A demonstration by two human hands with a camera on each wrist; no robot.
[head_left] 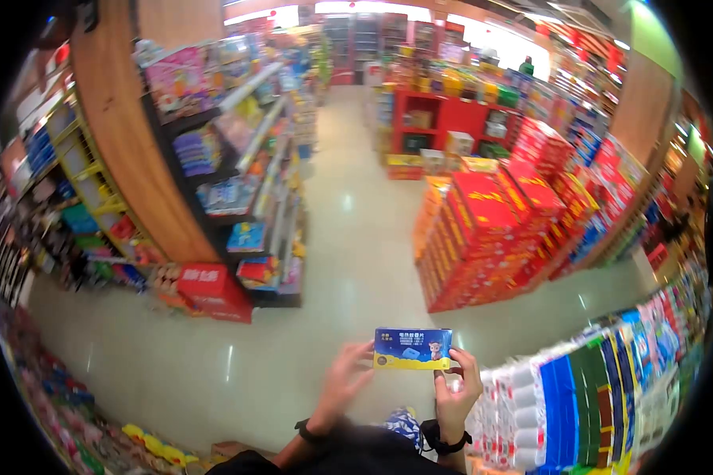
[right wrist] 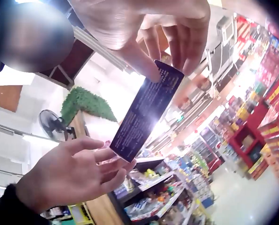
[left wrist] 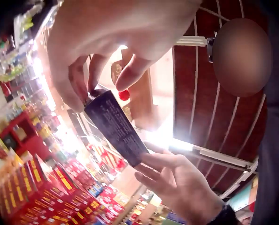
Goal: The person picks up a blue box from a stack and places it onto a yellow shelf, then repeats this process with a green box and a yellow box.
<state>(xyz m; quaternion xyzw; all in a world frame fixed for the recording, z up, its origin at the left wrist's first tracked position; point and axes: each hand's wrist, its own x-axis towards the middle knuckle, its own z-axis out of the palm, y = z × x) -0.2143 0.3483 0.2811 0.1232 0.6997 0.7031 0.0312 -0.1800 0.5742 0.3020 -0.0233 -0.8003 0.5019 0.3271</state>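
Over a shop floor [head_left: 333,245] with shelves [head_left: 251,85] at its left edge and red cartons [head_left: 483,210] at its right, pinches the right end of a blue box [head_left: 412,349] in the right hand [head_left: 456,394]; touches the left end with a loose left hand [head_left: 342,386]. Left wrist view: holds it aslant between both. Right wrist view: lays the right thumb [right wrist: 146,67] on its printed face.

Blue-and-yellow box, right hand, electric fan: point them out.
Blue-and-yellow box [head_left: 412,350]: head view, middle of printed front.
Right hand [head_left: 457,394]: head view, middle of the hand.
Electric fan [right wrist: 51,123]: right wrist view, round guard.
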